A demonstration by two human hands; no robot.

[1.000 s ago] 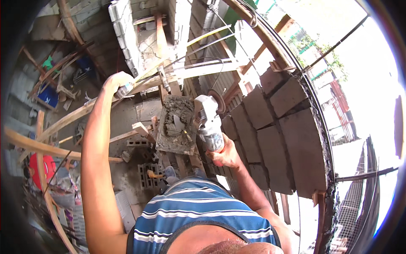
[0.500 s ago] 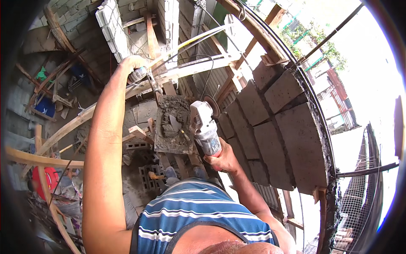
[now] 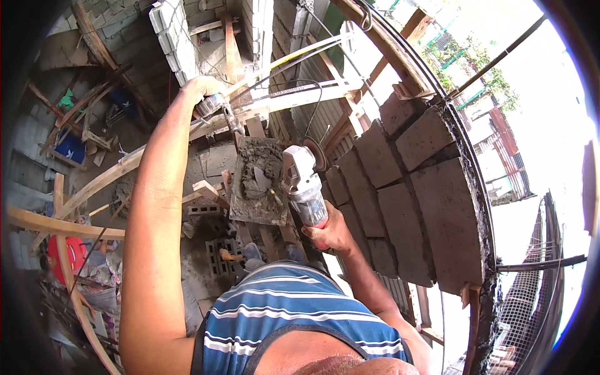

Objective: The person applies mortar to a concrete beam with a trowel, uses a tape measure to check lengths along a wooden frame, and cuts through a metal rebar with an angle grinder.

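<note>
An angle grinder [image 3: 302, 181] with a grey head and a dark disc [image 3: 314, 154] points upward in my right hand [image 3: 331, 230]. My fingers wrap around its lower body. Reaching far forward on the left, my left hand [image 3: 203, 87] has its fingers curled beside a grey rounded metal tool [image 3: 210, 105]. What those fingers grip is hidden. A metal piece shaped like a hammer head [image 3: 234, 119] lies just right of it, by a wooden beam. Below the two hands, a board [image 3: 250, 216] bears wet grey mortar [image 3: 255, 156] and a trowel [image 3: 261, 180].
A wall of concrete blocks [image 3: 406, 222] rises close on my right. Wooden beams [image 3: 134, 164] cross at the left, and a long yellow strip [image 3: 294, 57] slants away at the top. Hollow blocks [image 3: 220, 253] lie near my feet. A person in red [image 3: 67, 257] is lower left.
The view has shifted slightly, so the beams and block wall sit a little differently in it. Both hands keep nearly the same pose, and the grinder stays in my right hand.
</note>
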